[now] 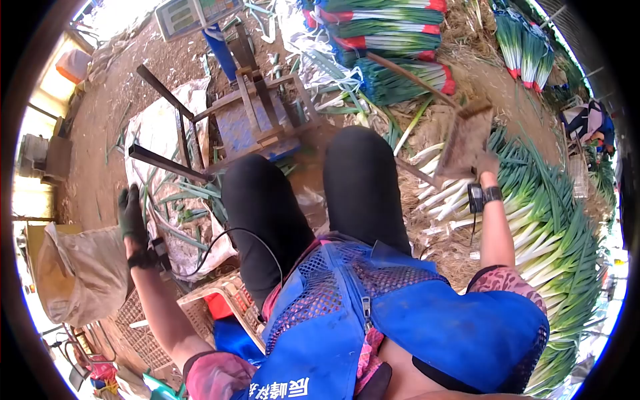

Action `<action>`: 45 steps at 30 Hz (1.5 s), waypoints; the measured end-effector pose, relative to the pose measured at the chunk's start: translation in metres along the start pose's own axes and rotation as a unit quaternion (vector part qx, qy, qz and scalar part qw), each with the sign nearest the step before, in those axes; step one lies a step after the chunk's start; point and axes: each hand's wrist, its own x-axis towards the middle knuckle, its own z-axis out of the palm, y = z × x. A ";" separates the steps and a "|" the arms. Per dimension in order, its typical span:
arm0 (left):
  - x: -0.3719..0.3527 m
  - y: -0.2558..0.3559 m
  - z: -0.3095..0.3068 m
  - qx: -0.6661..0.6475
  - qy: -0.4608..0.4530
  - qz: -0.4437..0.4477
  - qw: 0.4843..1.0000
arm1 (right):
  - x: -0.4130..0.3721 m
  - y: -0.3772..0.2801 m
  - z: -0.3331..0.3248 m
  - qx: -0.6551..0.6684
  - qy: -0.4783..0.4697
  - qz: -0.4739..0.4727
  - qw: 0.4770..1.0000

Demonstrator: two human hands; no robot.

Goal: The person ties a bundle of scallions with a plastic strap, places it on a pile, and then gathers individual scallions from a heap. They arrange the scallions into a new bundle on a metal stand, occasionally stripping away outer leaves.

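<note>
My right hand point(487, 164) grips the edge of a small wooden stool point(467, 137), which is tilted with its legs sticking out to the left. Loose leeks point(460, 193) lie beneath and beside it, white ends toward me. My left hand point(132, 215), in a dark glove, is held out to the side with its fingers stretched; it holds nothing. Below it lies a pale sack point(163, 130) with leek scraps point(190, 210) on it. Both wrists wear black straps with small devices.
Ahead stands a wood and metal frame point(260, 113) beside a scale point(197, 17) on a blue post. Bundled leeks point(393, 40) with red bands are stacked beyond it. A big leek pile point(560, 247) spreads at right. A plastic crate point(230, 293) and a bag point(80, 273) are at lower left.
</note>
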 end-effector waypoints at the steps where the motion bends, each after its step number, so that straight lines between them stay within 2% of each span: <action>1: 0.014 -0.010 0.011 0.012 -0.002 0.046 0.999 | 0.007 -0.025 0.007 -0.018 -0.004 -0.034 0.999; 2: 0.029 -0.020 0.018 -0.008 -0.025 0.058 0.998 | 0.027 -0.035 0.016 -0.149 -0.004 -0.164 0.975; 3: 0.046 -0.031 0.026 -0.007 -0.018 0.061 0.998 | 0.047 -0.042 0.026 -0.274 -0.005 -0.291 0.917; 5: 0.044 -0.023 0.052 -0.005 0.038 0.052 0.998 | 0.055 -0.095 0.036 -0.154 0.001 -0.193 0.969; 6: 0.052 -0.024 0.058 0.014 0.033 0.059 0.998 | 0.059 -0.119 0.042 -0.094 0.004 -0.141 0.986; 7: 0.056 -0.026 0.064 0.035 0.027 0.066 0.997 | 0.071 -0.130 0.051 -0.080 0.004 -0.163 0.983; 8: 0.045 -0.010 0.075 0.075 0.063 0.029 0.995 | 0.083 -0.139 0.059 -0.065 0.005 -0.182 0.981; 9: 0.048 -0.014 0.082 0.058 0.076 0.049 0.994 | 0.091 -0.142 0.066 -0.048 -0.003 -0.173 0.984; 11: 0.060 -0.027 0.090 -0.030 0.023 0.072 0.997 | 0.100 -0.154 0.076 -0.013 -0.016 -0.153 0.988; 13: 0.066 -0.032 0.100 -0.021 0.043 0.058 0.997 | 0.112 -0.165 0.086 -0.048 -0.015 -0.135 0.990; 16: 0.079 -0.056 0.106 -0.044 0.065 0.039 0.996 | 0.094 -0.199 0.076 -0.033 -0.087 -0.078 0.993; 18: 0.089 -0.073 0.106 -0.068 0.083 0.046 0.993 | 0.094 -0.196 0.080 -0.032 -0.018 -0.185 0.982; 20: 0.098 -0.092 0.098 -0.057 0.080 0.066 0.993 | 0.093 -0.197 0.079 -0.065 -0.003 -0.213 0.975; 23: 0.101 -0.099 0.094 -0.023 0.080 0.105 0.991 | 0.088 -0.206 0.066 -0.103 -0.037 -0.175 0.978; 25: 0.100 -0.101 0.093 -0.024 0.076 0.105 0.991 | 0.075 -0.215 0.068 -0.043 -0.026 -0.196 0.979; 28: 0.100 -0.101 0.090 -0.043 0.061 0.107 0.991 | 0.101 -0.196 0.082 -0.105 -0.011 -0.211 0.972; 31: 0.098 -0.098 0.094 -0.045 0.066 0.141 0.987 | 0.101 -0.187 0.108 0.091 -0.113 -0.141 0.979; 34: 0.095 -0.098 0.090 -0.054 0.056 0.123 0.989 | 0.088 -0.187 0.134 0.058 -0.112 -0.131 0.983; 37: 0.094 -0.092 0.089 -0.029 0.063 0.112 0.991 | 0.072 -0.188 0.145 0.153 -0.130 -0.127 0.971; 43: 0.101 -0.107 0.085 0.012 0.058 0.153 0.986 | 0.096 -0.181 0.117 0.088 -0.122 -0.132 0.980; 45: 0.101 -0.109 0.084 0.036 0.057 0.147 0.987 | 0.092 -0.191 0.090 0.061 -0.127 -0.170 0.975</action>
